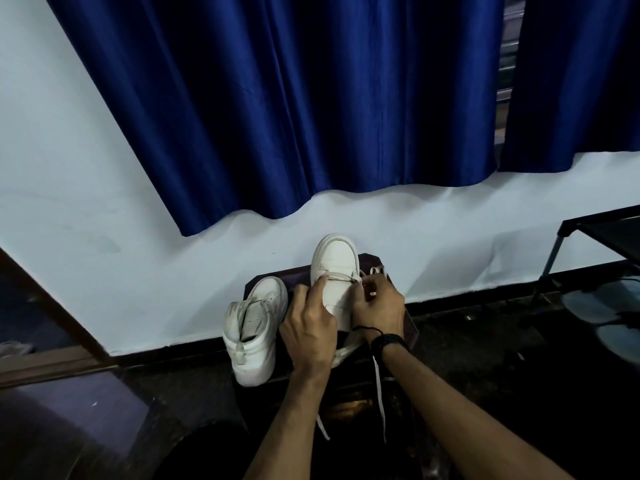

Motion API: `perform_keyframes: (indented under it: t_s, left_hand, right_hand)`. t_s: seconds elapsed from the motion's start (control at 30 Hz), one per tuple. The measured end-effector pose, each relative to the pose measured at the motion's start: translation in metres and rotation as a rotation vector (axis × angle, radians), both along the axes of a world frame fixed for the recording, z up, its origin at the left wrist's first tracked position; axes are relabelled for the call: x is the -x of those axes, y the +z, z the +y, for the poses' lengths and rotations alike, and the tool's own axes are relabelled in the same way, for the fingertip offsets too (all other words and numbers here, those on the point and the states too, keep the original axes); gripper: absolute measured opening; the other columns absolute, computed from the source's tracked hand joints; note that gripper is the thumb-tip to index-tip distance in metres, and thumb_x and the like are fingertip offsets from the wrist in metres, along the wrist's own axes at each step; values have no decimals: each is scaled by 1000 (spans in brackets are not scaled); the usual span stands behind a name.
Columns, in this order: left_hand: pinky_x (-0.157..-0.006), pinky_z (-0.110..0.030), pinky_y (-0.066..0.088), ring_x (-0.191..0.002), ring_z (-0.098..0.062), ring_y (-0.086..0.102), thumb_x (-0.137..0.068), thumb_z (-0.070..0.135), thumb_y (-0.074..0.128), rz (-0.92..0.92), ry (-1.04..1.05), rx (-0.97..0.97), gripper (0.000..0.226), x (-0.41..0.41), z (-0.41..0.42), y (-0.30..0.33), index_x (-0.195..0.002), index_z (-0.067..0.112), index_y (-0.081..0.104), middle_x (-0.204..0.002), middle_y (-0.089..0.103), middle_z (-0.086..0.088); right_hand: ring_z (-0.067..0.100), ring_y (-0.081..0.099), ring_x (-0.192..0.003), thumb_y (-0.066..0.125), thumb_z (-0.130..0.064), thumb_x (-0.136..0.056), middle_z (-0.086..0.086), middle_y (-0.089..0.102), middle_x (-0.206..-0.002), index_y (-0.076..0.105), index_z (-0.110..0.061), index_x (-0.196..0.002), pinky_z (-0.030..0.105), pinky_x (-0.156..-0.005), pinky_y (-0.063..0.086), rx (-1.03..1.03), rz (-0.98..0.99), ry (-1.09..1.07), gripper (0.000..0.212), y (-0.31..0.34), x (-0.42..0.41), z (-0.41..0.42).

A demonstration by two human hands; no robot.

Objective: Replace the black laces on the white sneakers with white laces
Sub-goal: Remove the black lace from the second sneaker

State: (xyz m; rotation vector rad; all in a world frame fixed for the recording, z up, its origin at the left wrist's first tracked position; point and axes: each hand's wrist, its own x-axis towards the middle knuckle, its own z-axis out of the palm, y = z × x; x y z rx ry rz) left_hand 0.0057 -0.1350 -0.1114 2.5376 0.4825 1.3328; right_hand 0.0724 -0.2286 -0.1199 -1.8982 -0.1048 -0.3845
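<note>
A white sneaker [254, 327] with no lace lies on a dark surface [411, 327] by the wall. Just right of it, the left hand [308, 327] grips the side of a second sneaker [334, 261]. The right hand [379, 303] pinches a white lace [381, 400] at its lowest eyelets; two loose ends hang toward the person.

Two sneakers sit on a low stand [412, 327] against the wall [104, 271]. The left sneaker [254, 327] lies beside the right sneaker [334, 261], nearer the camera. The left hand [311, 327] and right hand [379, 306] rest on the right sneaker. A lace [380, 393] hangs below the hands. A curtain [294, 98] hangs behind, above the sneakers. A table [602, 230] stands to the right.
</note>
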Motion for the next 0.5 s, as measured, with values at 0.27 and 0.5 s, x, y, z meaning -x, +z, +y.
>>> perform_keyframes:
  t_s: [0.27, 0.5]
  left_hand:
    - [-53, -37, 40, -69, -27, 57, -80, -2, 53, -99, 52, -55, 43, 8, -9, -1, -109, 21, 75, -81, 61, -3]
    - [-51, -37, 41, -71, -26, 58, -83, -6, 57, -132, 23, -52, 41, 8, -12, -8, -110, 19, 74, -83, 62, -4]
  right_hand:
    - [14, 57, -67, 65, -44, -83, -6, 61, -70, 55, -19, -74, 30, -64, 45, -25, 101, 38, 28, -1, 2, -4]
    - [5, 52, -60, 73, -35, -83, -6, 60, -68, 59, -19, -78, 20, -60, 44, -215, 183, 281, 22, 5, 0, -26]
